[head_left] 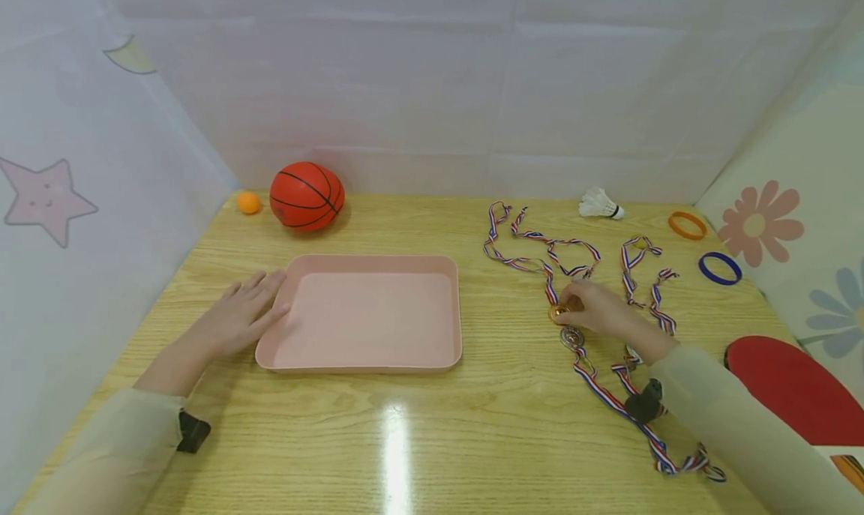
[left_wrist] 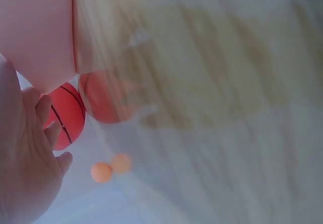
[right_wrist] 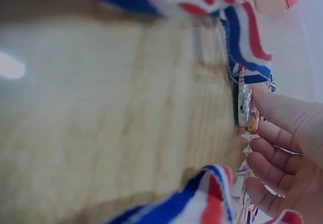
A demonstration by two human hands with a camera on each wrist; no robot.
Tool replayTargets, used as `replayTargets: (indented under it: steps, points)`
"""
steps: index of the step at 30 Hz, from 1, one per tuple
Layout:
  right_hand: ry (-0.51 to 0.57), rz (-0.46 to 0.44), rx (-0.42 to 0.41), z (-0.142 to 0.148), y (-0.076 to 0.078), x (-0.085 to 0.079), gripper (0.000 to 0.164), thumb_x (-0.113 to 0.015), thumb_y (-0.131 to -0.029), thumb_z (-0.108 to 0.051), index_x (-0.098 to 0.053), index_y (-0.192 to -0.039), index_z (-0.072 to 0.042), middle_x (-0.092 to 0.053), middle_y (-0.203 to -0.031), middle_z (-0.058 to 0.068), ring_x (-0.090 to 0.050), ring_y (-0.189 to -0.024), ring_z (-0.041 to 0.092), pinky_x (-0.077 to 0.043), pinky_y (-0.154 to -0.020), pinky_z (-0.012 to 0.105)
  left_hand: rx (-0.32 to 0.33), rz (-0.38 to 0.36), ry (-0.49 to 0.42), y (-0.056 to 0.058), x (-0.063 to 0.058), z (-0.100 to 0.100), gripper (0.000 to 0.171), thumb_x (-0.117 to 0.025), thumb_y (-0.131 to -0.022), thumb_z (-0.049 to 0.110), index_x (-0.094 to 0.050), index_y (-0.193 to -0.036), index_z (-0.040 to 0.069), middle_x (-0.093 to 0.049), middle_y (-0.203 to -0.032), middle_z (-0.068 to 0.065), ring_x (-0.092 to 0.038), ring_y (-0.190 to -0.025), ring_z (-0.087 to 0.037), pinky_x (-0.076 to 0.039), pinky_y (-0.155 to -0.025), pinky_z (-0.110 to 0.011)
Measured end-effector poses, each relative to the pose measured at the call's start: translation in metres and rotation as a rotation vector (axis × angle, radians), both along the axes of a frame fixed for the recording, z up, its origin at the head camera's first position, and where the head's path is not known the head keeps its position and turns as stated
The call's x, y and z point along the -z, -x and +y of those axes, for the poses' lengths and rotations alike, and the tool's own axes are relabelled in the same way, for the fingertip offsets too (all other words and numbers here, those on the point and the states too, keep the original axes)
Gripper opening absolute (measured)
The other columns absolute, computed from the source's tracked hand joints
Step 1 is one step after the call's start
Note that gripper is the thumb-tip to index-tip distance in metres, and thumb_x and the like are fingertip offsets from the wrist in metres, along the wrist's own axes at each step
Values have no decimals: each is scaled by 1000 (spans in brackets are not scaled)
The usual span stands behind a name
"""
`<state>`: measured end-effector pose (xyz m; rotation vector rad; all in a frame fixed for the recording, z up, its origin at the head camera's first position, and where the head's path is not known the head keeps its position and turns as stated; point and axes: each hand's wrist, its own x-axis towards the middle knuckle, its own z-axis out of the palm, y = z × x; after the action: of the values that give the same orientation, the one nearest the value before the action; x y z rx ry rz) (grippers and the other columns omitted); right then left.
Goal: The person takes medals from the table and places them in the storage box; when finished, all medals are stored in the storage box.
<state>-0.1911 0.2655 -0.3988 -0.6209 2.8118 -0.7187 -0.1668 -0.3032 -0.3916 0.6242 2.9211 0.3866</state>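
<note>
Left hand (head_left: 236,316): fingers extended at the left edge of the tray (head_left: 371,320), probably steadying it.
Right hand (head_left: 597,309): well apart from the left; pinches the gold medal (head_left: 556,312), likely by its rim for surer hold.
Gold medal: between tray and the right edge of the table (head_left: 304,440), just beside the silver medal (head_left: 572,338).
Ball (head_left: 307,195): near the table's back-left corner, away from both hands.

The left grip (head_left: 236,316) lies outstretched, the right grip (head_left: 597,309) curled, pinching.
</note>
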Motion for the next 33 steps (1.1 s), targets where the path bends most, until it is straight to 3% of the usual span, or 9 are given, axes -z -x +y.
replayTargets:
  steps: [8, 13, 19, 24, 29, 33]
  points:
    - [70, -114, 54, 0, 2, -3, 23, -71, -82, -14, -52, -89, -3, -49, -77, 4, -44, -65, 17, -39, -56, 30, 25, 4, 12, 1, 1, 13, 68, -31, -99, 46, -10, -148, 3, -14, -150, -17, -9, -135, -41, -6, -103, -60]
    - [92, -128, 53, 2, 4, -6, 21, -66, -86, -12, -53, -95, 2, -50, -80, 6, -43, -67, 18, -38, -58, 31, 23, 17, 24, 1, 0, 28, 69, -32, -98, 47, -12, -148, 4, -16, -150, -18, -10, -135, -40, -7, -103, -60]
    - [163, -202, 78, 4, 6, -10, 20, -54, -94, -16, -54, -83, 0, -49, -67, 5, -46, -58, 18, -38, -51, 30, 42, 14, 42, 4, -1, 48, 72, -30, -97, 50, -11, -148, 4, -15, -150, -18, -10, -135, -38, -7, -104, -59]
    - [288, -283, 121, 6, 7, -13, 29, -49, -97, -21, -60, -97, 6, -57, -76, 12, -58, -69, 25, -50, -59, 35, 66, 34, 51, 6, -1, 64, 72, -31, -97, 50, -13, -147, 1, -15, -150, -18, -13, -135, -38, -9, -104, -58]
    - [302, -276, 166, 9, 9, -14, 33, -52, -95, -29, -62, -92, 2, -55, -76, 11, -55, -71, 27, -47, -62, 34, 95, 48, 40, 6, -1, 76, 72, -32, -97, 49, -13, -147, 0, -14, -150, -18, -13, -135, -38, -10, -104, -58]
    - [332, -294, 201, 11, 8, -18, 39, -54, -94, -31, -61, -108, 5, -57, -86, 10, -55, -77, 28, -49, -69, 37, 111, 28, 20, 6, -1, 81, 73, -32, -97, 50, -11, -147, 0, -11, -151, -17, -12, -136, -37, -9, -105, -57]
